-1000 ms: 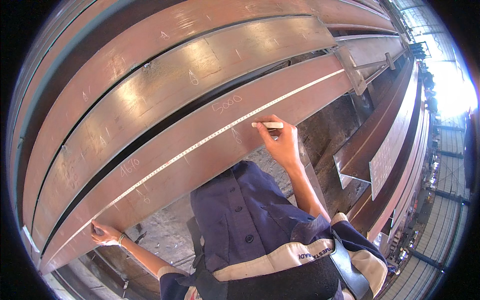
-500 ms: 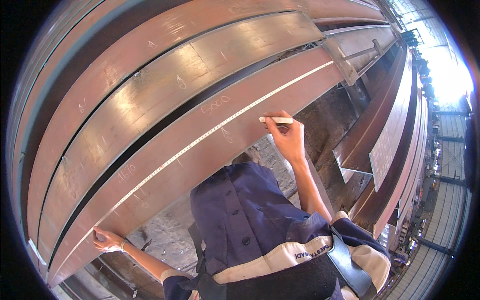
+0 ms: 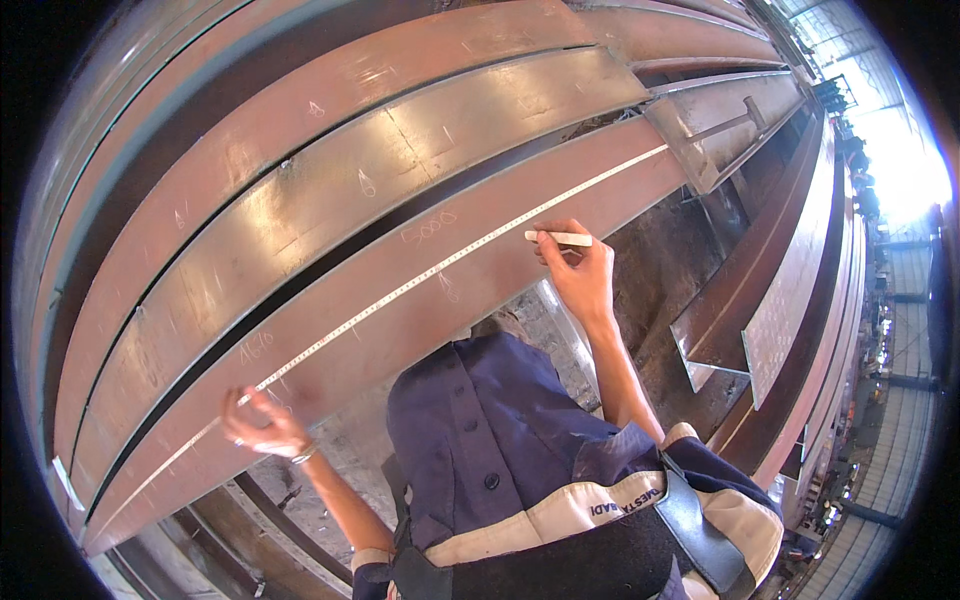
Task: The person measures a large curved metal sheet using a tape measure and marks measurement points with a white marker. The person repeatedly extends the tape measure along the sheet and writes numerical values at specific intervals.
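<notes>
A long white measuring tape lies lengthwise along a reddish-brown steel beam. Over its nearer left part hovers my left hand, slightly blurred, fingers apart; whether a fingertip still touches the tape I cannot tell. Between the thumb and fingers of my right hand is a white chalk stick, held level just above the beam's near edge, to the right of the tape. Pale handwritten marks and short strokes show on the beam beside the tape.
More steel beams lie parallel on the far side. At the beam's far end a hammer rests by a steel plate. To the right stand more beams with upright flanges. Dark gaps run between the beams.
My left hand has lifted from the tape's near left part and moved right and farther along it, its fingers loosening. My right hand keeps the chalk stick almost in place. The view has shifted slightly.
</notes>
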Available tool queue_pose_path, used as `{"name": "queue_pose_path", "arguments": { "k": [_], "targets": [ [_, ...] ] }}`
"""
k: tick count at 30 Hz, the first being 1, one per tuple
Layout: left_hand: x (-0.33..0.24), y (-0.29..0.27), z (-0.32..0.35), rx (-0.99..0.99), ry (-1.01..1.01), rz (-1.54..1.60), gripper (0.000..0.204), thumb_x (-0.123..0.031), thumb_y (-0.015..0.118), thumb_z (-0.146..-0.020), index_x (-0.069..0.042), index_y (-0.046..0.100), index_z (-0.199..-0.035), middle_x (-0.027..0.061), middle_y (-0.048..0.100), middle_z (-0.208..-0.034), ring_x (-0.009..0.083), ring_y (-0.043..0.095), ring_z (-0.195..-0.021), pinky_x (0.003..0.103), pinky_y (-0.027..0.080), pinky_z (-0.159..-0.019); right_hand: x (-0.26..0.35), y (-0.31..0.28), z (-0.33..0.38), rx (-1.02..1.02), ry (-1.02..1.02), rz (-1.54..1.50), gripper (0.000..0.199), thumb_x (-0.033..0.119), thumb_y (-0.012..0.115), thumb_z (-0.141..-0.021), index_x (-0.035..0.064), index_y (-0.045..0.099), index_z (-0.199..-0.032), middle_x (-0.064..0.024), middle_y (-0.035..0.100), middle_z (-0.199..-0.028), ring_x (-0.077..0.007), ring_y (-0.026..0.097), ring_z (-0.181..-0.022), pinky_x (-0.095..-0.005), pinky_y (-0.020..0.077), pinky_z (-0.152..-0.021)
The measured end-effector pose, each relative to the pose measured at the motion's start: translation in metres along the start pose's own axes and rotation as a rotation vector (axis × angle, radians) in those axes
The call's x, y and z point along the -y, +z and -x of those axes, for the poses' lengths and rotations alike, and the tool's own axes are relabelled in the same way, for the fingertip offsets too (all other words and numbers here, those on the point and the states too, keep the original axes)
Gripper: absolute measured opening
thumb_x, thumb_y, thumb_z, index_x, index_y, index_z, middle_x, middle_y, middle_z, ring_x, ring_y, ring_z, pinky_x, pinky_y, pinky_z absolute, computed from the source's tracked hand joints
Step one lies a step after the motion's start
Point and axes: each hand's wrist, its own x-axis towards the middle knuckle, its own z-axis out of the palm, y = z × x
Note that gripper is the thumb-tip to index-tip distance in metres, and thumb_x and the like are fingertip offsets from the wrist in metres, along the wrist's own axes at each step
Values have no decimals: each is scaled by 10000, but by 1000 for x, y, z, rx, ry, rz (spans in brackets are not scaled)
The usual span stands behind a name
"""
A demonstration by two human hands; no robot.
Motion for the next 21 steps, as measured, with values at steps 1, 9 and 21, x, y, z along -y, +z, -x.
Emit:
{"name": "queue_pose_path", "arguments": {
  "k": [1,9,21],
  "targets": [
    [-25,7,5,48,40,61,279,-297,696,-1044,-26,712,-1107,152,712,-1167,347,638,-1099,516,484,-981,-1,-3,-1,-6,5,11,160,161,748,-999,26,795,-1072,-92,804,-894,-133,747,-769,-300,600,-714],
    [-105,30,31,279,20,249,160,-190,728,-985,-65,718,-1084,131,683,-1182,347,625,-1135,509,458,-1002,-18,-29,-2,-59,61,-62,187,131,720,-1030,-4,764,-1151,-94,817,-971,-139,772,-851,-295,631,-762],
    [-129,31,66,365,107,76,229,-277,672,-1013,-104,703,-1159,85,679,-1237,311,611,-1184,486,388,-1058,-44,-39,-5,-64,131,-36,198,129,685,-1048,-12,756,-1168,-99,818,-995,-132,768,-838,-295,626,-755]
  ]
}}
